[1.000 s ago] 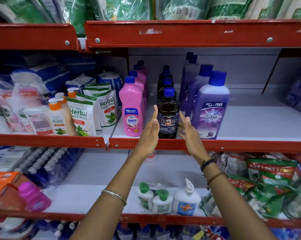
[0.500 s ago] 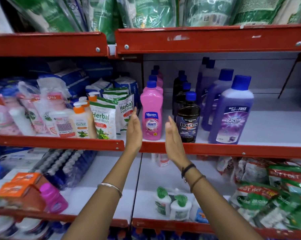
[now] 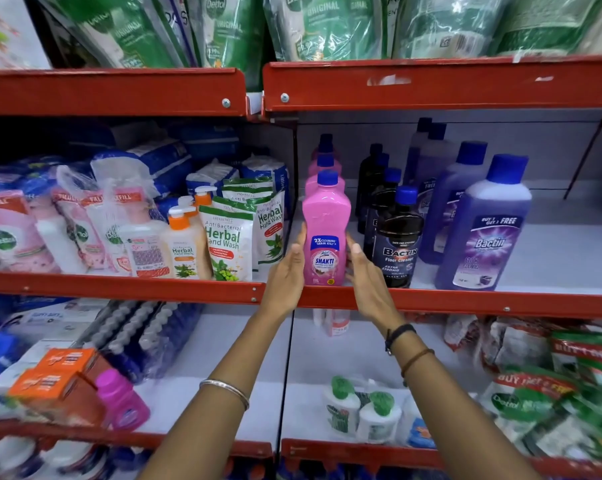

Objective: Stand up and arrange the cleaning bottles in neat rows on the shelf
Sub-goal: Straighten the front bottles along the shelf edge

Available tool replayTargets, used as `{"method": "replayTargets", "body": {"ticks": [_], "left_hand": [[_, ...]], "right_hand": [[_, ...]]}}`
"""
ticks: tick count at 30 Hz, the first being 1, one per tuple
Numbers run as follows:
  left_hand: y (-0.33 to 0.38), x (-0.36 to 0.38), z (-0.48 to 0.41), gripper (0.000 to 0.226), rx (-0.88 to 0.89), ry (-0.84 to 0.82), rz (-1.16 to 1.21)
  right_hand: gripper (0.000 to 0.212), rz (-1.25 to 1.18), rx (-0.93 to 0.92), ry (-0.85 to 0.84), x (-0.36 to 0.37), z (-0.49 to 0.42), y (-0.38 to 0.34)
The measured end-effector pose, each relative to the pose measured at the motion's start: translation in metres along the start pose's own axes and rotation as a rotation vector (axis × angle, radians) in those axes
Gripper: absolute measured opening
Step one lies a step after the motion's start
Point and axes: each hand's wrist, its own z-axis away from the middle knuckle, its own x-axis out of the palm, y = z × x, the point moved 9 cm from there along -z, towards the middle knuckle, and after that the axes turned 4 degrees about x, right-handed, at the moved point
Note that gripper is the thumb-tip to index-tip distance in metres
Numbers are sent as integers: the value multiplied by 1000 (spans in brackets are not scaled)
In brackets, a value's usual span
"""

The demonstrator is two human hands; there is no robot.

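Note:
A pink Shakti bottle with a blue cap stands upright at the front edge of the red-lipped middle shelf, heading a row of pink bottles. My left hand lies flat against its left side. On the bottle's right side is my right hand, also flat with fingers straight. Neither hand wraps around the bottle. To the right stand a row of black Bactin floor cleaner bottles and a row of larger purple Bactin bottles, all upright.
Herbal hand wash pouches and orange-pump bottles fill the shelf section to the left. Green Dettol pouches hang over the shelf above. Bare white shelf stretches right of the purple bottles. Below are green-capped white bottles and a magenta bottle.
Both hands left the black Bactin bottle and moved left to flank the pink Shakti bottle. The view also shifted left and slightly up.

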Motion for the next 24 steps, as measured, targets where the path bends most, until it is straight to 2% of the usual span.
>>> {"method": "replayTargets", "body": {"ticks": [4,8,12,24], "left_hand": [[4,-1,7,63,1,-2,-9],[-5,1,15,53,-23,3,-16],[-5,0,18,64,6,-9,-48],[-4,-7,17,63,23,1,-62]], "right_hand": [[39,24,10,-19,-1,7,-2],[46,66,31,-13,-4,13,6],[66,194,-7,27,-7,14,18],[69,304,-8,46,-3,9,15]]}}
